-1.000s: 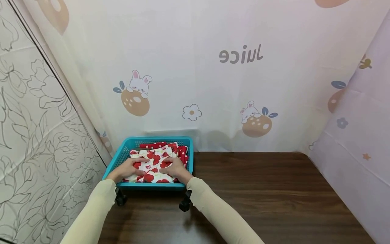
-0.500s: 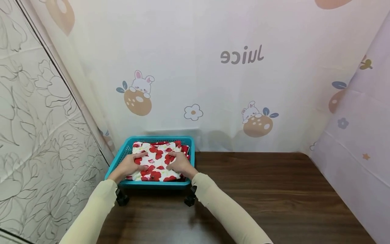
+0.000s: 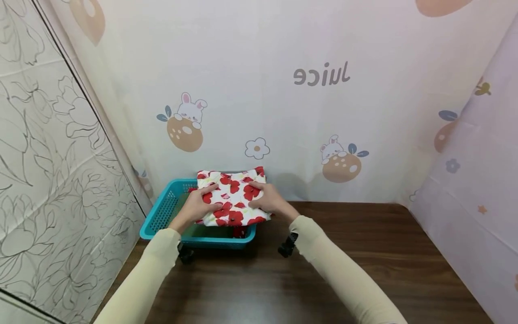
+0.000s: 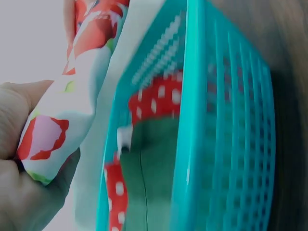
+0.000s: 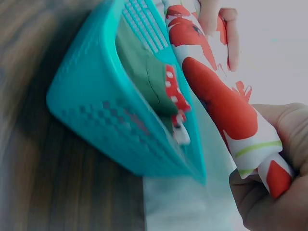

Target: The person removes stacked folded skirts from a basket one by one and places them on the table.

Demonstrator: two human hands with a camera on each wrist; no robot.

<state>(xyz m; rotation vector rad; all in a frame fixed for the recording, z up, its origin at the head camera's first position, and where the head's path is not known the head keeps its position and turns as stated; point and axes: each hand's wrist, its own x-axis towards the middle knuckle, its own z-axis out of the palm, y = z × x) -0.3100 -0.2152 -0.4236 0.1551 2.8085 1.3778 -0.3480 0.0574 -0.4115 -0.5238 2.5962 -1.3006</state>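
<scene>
A folded white cloth with red flowers point(image 3: 232, 198) is held up above the turquoise plastic basket point(image 3: 159, 216). My left hand point(image 3: 197, 206) grips its left side, thumb on top and fingers beneath, as the left wrist view shows. On the right side my right hand point(image 3: 270, 199) grips it the same way. The wrist views show the cloth as a thick folded bundle, raised clear of the basket rim. Inside the basket lie a folded green cloth point(image 4: 151, 168) and red cloth with white dots point(image 4: 159, 98). In the head view the held cloth hides much of them.
The basket stands at the back left of a dark wooden table point(image 3: 344, 252), close to the printed curtain point(image 3: 283, 112) behind. A curtain with line-drawn flowers point(image 3: 60, 180) borders the left side, and another printed curtain point(image 3: 477, 216) the right.
Both hands have lifted the flowered cloth out of the basket and carried it up and to the right. Green cloth in the basket has come into view beneath it.
</scene>
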